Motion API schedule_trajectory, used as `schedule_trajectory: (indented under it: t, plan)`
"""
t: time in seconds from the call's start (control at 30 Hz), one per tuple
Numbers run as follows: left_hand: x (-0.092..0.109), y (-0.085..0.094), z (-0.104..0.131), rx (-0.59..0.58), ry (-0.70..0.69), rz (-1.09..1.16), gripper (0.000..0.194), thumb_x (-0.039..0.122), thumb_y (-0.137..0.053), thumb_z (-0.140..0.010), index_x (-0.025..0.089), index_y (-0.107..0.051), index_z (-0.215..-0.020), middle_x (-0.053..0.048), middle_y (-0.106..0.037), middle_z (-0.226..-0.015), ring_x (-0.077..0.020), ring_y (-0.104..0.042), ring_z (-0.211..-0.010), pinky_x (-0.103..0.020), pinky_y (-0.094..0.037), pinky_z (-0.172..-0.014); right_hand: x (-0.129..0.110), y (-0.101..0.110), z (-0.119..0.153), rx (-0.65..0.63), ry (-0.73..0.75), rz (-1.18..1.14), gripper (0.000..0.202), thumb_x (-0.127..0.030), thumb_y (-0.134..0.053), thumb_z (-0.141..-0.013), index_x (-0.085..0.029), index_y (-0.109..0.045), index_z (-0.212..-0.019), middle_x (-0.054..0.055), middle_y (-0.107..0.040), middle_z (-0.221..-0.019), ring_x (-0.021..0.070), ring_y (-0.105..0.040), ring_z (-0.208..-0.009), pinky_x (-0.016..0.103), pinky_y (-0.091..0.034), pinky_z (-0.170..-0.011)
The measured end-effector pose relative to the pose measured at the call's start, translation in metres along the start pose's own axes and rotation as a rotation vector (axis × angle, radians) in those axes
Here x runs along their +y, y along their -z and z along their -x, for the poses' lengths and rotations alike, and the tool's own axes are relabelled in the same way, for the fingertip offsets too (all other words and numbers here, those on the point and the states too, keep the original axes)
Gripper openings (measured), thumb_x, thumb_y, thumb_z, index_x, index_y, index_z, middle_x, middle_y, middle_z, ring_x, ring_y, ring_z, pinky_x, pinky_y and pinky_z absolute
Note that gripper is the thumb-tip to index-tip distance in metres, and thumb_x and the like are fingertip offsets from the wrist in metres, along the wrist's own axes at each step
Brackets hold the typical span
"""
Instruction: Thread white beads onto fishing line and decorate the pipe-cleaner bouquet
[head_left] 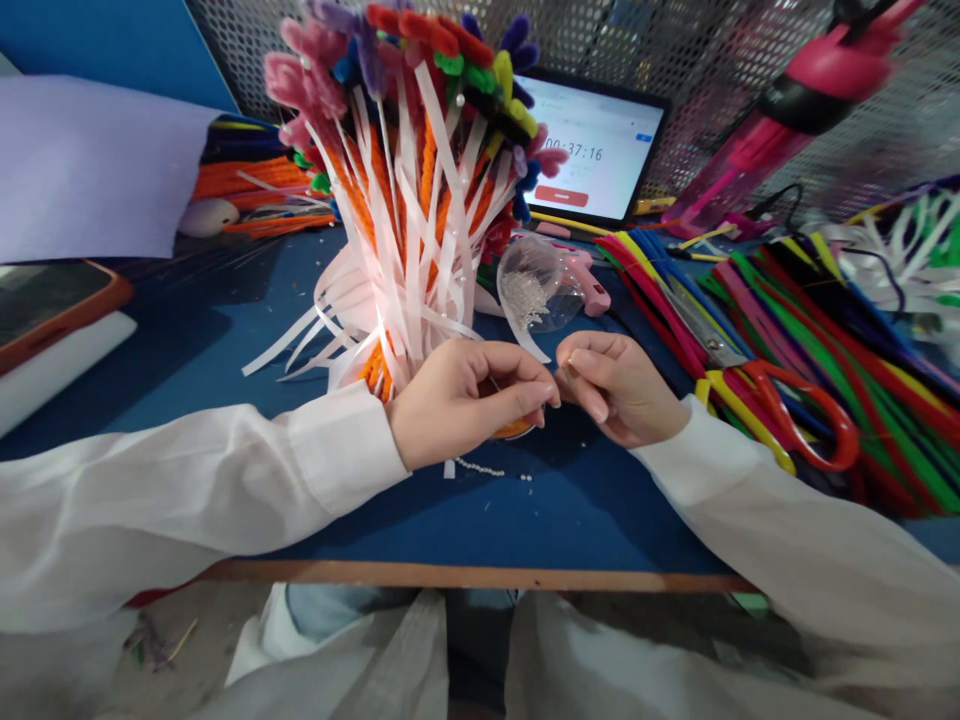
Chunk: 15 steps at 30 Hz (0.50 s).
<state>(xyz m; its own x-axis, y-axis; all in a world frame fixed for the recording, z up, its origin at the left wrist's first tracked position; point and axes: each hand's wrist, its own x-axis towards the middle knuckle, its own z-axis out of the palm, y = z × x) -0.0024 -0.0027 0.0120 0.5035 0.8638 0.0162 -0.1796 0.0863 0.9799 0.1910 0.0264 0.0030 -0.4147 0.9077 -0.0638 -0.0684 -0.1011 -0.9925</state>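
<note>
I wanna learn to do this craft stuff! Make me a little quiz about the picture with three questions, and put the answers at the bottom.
1. True or false: The scissors lie nearer the person's right hand than the left hand.

2. Choose one. What is in the clear container behind the hands?
A) Coins
B) Small pale beads
C) Buttons

3. Fill in the blank: The last two digits on the screen are ___.

Key:
1. True
2. B
3. 16
</note>
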Motion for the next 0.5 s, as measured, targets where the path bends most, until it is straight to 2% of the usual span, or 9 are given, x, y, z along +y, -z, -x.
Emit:
schedule_trajectory:
  t: [0.5]
  plan:
    - [-0.0003,0.0001,-0.0007,-0.009,-0.002,-0.008,0.027,0.034,-0.078,-0.076,0.01,-0.067,-0.081,-0.004,-0.066,-0.068,-0.0081,-0.057,-0.057,-0.019,-0.045,-0.053,0.001,0.0002,0.0012,-0.021,0.032,0.006,0.036,-0.051,-0.075,-0.077,-0.02,-0.061,-0.066,-0.009,-0.045,-0.033,0.0056,-0.032,-0.033,0.024,-0.015,-0.041]
